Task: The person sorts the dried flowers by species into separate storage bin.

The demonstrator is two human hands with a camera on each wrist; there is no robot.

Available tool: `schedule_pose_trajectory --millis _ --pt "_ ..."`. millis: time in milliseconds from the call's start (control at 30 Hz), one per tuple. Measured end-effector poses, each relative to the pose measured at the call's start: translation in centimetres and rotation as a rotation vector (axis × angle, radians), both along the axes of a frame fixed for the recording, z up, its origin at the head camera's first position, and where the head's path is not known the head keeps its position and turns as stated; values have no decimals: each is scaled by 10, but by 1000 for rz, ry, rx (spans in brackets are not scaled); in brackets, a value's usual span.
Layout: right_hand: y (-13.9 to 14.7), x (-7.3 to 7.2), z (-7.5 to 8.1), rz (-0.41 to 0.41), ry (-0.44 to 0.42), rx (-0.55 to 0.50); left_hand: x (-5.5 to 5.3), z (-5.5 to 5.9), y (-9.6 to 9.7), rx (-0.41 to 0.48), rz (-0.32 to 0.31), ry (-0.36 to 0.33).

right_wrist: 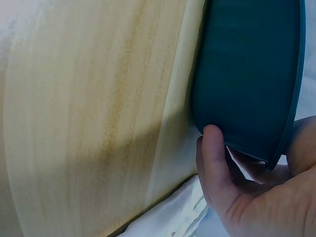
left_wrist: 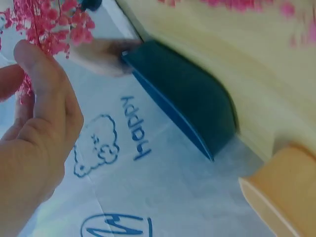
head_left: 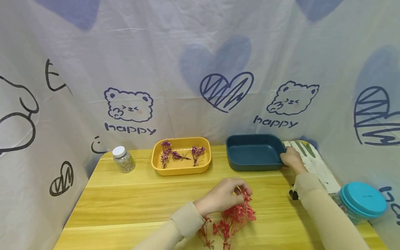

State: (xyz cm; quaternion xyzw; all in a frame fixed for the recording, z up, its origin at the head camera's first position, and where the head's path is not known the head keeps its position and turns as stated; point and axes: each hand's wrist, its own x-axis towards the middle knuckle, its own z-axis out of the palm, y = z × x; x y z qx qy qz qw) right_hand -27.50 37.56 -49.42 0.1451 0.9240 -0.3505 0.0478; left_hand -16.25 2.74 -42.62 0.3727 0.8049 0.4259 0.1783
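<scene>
My left hand (head_left: 222, 195) pinches a sprig of small red dried flowers (left_wrist: 52, 22) between thumb and fingertips. Below it, more red dried flowers (head_left: 223, 229) lie on the table, their thin stems toward the near edge. At the back right, my right hand (head_left: 293, 159) grips the right end of a dark blue tray (head_left: 256, 154), thumb at the rim and fingers against the outer wall. Nothing shows inside this tray. To its left stands a yellow tray (head_left: 179, 171) with a few purple dried flower sprigs (head_left: 197, 152) in it.
A clear jar with a white lid (head_left: 124, 160) stands at the back left. On the right are a white printed cloth (head_left: 315, 166), partly behind my right arm, and a jar with a turquoise lid (head_left: 364, 199). A printed curtain (head_left: 187, 114) hangs behind the wooden table (head_left: 125, 205).
</scene>
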Motion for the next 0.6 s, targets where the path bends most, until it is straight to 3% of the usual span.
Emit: schedule_pose_trajectory --millis 333,600 --pt "3 -1 -3 -10 -11 -11 -46 13 0 96 173 9" --pt "1 -2 -2 -21 -7 -17 -76 16 8 105 263 19"
